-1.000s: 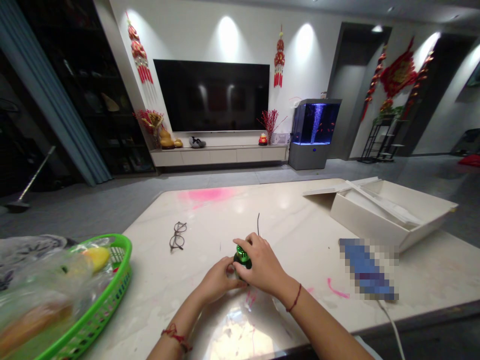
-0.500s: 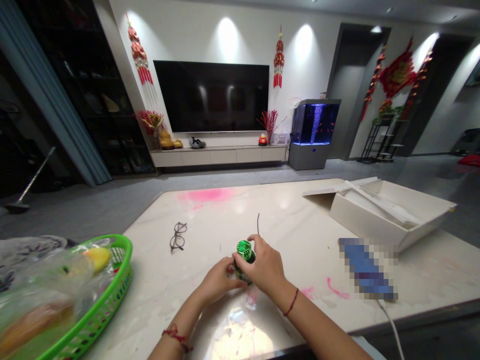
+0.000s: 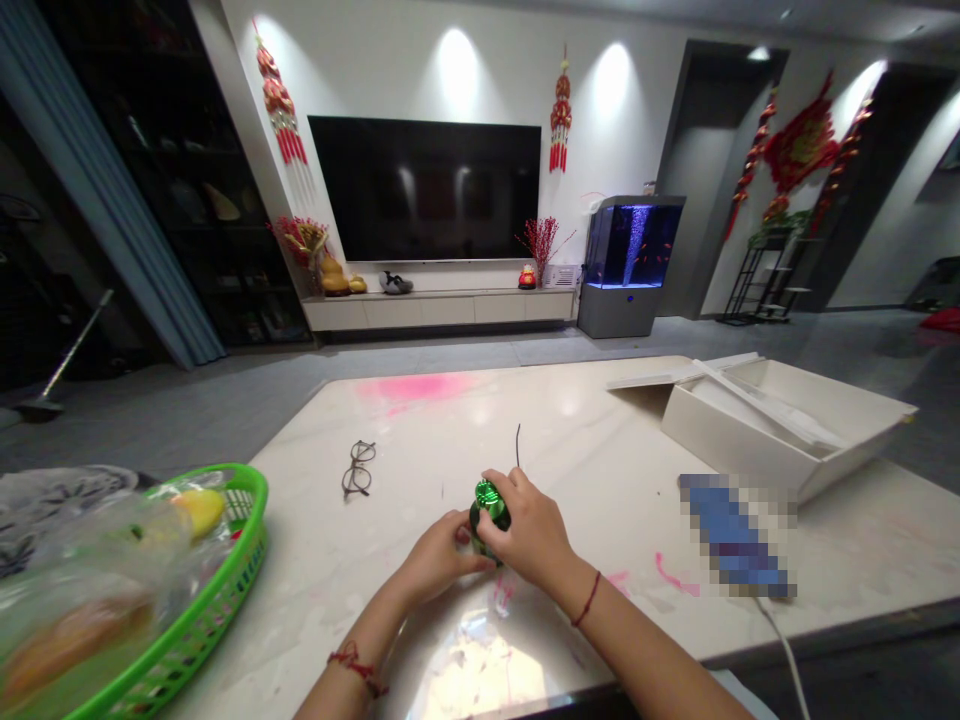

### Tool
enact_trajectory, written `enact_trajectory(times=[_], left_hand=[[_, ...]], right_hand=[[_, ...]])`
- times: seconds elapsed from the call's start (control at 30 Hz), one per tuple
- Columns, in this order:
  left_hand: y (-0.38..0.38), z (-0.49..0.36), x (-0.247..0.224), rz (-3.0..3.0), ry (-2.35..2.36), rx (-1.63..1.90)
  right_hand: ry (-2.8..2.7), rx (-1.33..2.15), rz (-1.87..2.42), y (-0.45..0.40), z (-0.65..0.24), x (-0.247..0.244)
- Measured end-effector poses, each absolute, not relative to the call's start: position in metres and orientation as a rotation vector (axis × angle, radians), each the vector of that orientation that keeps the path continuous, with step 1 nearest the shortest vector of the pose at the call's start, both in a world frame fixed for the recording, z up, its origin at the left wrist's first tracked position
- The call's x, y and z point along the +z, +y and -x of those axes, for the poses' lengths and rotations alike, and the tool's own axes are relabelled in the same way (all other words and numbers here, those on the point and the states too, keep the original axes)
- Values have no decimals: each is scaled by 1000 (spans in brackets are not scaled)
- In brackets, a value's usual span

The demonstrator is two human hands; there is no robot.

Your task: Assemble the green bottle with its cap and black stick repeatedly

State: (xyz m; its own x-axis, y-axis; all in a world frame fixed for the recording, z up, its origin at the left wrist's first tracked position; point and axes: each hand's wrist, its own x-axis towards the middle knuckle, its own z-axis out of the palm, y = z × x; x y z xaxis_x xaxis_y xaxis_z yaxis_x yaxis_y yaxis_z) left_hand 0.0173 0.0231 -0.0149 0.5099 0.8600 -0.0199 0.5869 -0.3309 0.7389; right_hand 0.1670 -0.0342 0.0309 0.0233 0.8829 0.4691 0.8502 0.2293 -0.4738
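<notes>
A small jar (image 3: 478, 541) with a shiny green lid (image 3: 490, 494) stands upright on the table between my hands. My left hand (image 3: 439, 557) is wrapped round the lower body of the jar. My right hand (image 3: 527, 520) has its fingers and thumb closed about the green lid, covering part of it. Most of the jar's body is hidden behind my fingers. Just beyond my right hand lies a thin dark stick-like thing (image 3: 517, 445).
Eyeglasses (image 3: 359, 469) lie left of my hands. A green basket (image 3: 259, 510) with bagged food fills the left side. On the right are an open white box (image 3: 735, 440) and a blurred-out blue object (image 3: 735, 540) with a white cable (image 3: 784, 645). Pink stains mark the pale table (image 3: 600, 430).
My right hand's fingers have shifted over the lid, covering more of its top and turned a little to the left. My left hand stays round the jar.
</notes>
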Motion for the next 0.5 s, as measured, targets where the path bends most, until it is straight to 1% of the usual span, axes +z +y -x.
enact_trajectory(times=[0.13, 0.23, 0.37, 0.5], left_hand=[[23, -18, -13, -2071, 1183, 480], [22, -18, -13, -2049, 1209, 479], [22, -17, -12, -2032, 1172, 502], [22, -18, -12, -2046, 1180, 500]], right_hand=[[-1812, 34, 1591, -36, -167, 30], [-1719, 26, 1600, -35, -164, 28], [-1571, 76, 1660, -32, -161, 26], [-1569, 91, 1622, -30, -160, 26]])
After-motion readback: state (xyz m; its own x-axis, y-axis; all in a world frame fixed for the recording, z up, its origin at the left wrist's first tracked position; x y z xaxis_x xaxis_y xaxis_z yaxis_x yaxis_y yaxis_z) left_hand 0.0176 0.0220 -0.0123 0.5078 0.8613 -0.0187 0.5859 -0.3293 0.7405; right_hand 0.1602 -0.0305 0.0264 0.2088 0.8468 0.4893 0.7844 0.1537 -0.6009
